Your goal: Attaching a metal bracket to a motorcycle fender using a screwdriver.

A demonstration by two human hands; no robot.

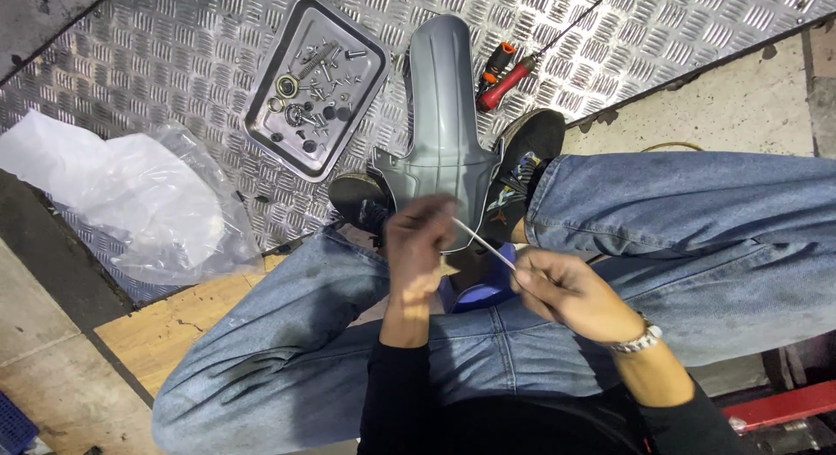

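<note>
A grey plastic mudguard (442, 124) lies lengthwise between my feet, its wide end toward me. My left hand (416, 246) is closed at that near end, pinching one end of a thin white strip (482, 242), like a cable tie. My right hand (562, 289), with a metal watch on the wrist, grips the strip's other end, so it runs taut between both hands. I sit with knees apart in blue jeans, black shoes on either side of the mudguard.
A metal tray (315, 82) of screws, washers and small parts sits on the chequer plate left of the mudguard. A red-handled screwdriver (514, 72) lies to its right. A crumpled clear plastic bag (131, 194) is at the left. A wooden board (187, 320) lies under my left leg.
</note>
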